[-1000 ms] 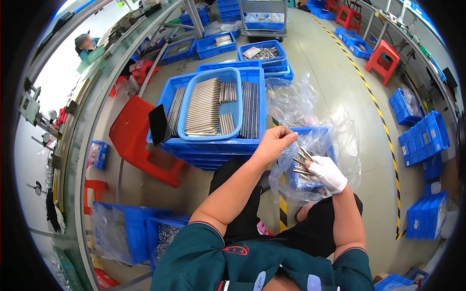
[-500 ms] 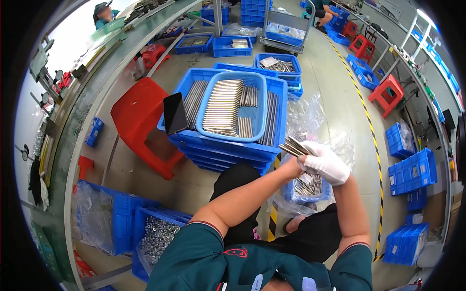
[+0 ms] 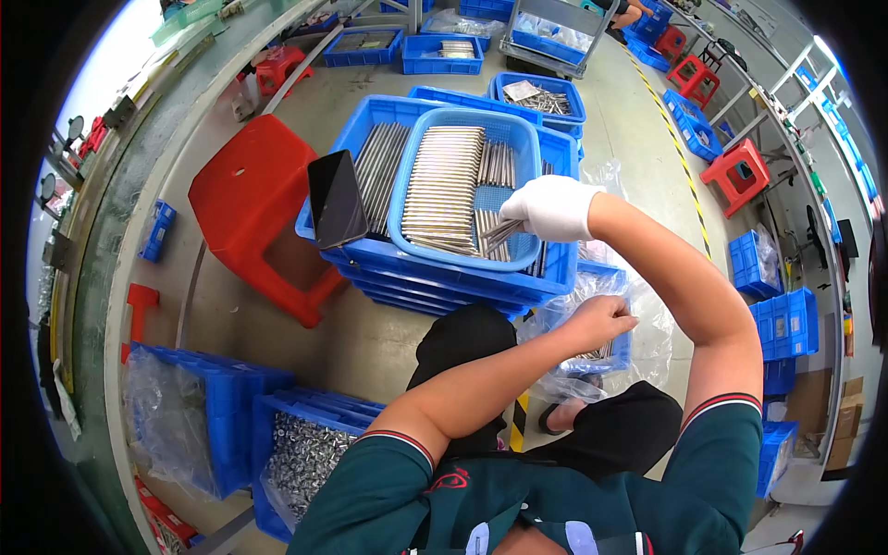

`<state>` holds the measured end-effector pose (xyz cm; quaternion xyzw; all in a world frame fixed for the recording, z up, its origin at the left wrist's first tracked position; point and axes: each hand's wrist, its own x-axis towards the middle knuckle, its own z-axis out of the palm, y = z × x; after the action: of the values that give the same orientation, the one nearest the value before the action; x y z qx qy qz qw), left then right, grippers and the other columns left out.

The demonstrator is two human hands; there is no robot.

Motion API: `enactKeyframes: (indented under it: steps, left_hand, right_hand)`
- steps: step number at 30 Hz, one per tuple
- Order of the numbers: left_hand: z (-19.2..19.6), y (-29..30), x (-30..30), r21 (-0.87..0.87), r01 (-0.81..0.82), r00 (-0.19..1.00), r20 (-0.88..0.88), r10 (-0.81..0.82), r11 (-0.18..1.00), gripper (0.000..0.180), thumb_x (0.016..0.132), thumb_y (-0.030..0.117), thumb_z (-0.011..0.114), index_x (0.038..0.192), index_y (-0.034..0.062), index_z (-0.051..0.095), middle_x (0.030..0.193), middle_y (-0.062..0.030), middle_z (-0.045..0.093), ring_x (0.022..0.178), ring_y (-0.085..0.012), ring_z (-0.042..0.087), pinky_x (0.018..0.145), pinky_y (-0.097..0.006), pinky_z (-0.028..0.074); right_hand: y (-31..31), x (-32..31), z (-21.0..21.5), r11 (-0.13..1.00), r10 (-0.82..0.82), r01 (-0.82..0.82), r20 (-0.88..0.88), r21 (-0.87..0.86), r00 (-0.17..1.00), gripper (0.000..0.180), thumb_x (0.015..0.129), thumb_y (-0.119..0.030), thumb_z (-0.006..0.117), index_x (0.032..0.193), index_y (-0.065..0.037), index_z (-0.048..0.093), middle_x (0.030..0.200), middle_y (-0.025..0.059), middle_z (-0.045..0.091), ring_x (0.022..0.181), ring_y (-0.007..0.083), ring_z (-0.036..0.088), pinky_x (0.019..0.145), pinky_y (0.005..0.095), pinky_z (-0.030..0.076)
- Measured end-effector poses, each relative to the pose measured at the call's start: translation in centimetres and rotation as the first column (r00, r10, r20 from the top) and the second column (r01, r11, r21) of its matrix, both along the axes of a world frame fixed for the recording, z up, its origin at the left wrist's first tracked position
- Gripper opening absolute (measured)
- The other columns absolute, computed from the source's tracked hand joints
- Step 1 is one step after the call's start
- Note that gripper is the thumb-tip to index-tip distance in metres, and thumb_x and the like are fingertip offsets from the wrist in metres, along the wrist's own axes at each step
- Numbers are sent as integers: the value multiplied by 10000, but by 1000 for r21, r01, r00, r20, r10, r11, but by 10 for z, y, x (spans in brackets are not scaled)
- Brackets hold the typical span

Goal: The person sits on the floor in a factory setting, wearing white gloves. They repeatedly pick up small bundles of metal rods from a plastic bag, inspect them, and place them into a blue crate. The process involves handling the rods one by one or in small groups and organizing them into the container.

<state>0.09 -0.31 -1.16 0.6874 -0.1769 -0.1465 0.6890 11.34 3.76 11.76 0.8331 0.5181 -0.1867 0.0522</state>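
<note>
Grey concrete floor, smooth, evenly lit. Yellow-and-black striped line along the aisle at right. Red plastic stool at left, further red stools by the right-hand racks. Stacked blue crates at right, more blue bins toward the back. Long green workbench along the left edge. Daylight from upper left.

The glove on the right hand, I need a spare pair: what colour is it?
White, seen in the head view: the glove covers the right hand, which holds thin metal rods.
</note>
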Motion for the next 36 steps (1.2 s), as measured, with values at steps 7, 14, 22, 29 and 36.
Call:
enactKeyframes:
  steps: [7,14,22,29,36]
  left_hand:
    - [8,11,4,-18,7,999,-42,-8,1000,273,840,232,633,838,-41,617,738,-140,629,688,-182,584,658,-337,461]
    - [16,19,7,-27,15,998,-66,-17,1000,294,815,258,637,799,-36,622,782,-209,632,756,-331,618,699,-406,462]
    - [16,20,9,-34,17,998,-64,-19,999,303,812,265,641,797,-37,621,794,-213,632,772,-338,619,707,-410,464]
    - [12,16,9,-11,11,1000,-27,-11,1000,287,833,252,630,833,-34,617,735,-167,624,692,-250,606,639,-364,458]
    - [11,16,9,7,11,999,-52,-11,1000,280,831,253,636,833,-27,626,754,-162,638,707,-240,618,654,-360,465]
  right_hand:
    - [33,15,-26,973,80,-79,-2,-218,997,441,786,-43,507,1163,-238,626,1049,121,651,939,324,626,817,380,498]
    - [42,14,-61,909,417,-394,289,-134,862,121,743,-85,541,792,-127,643,817,66,614,834,249,618,673,361,519]
    - [29,28,-65,932,321,-330,79,149,944,222,703,-21,558,903,-61,645,900,113,598,938,294,588,771,368,510]
    - [31,32,-62,946,306,-311,68,95,950,405,666,29,563,1036,-107,658,974,90,609,980,294,575,805,371,501]
    - [35,18,-42,972,220,-204,146,-117,964,379,696,10,556,1033,-128,657,945,95,617,880,295,631,714,385,524]
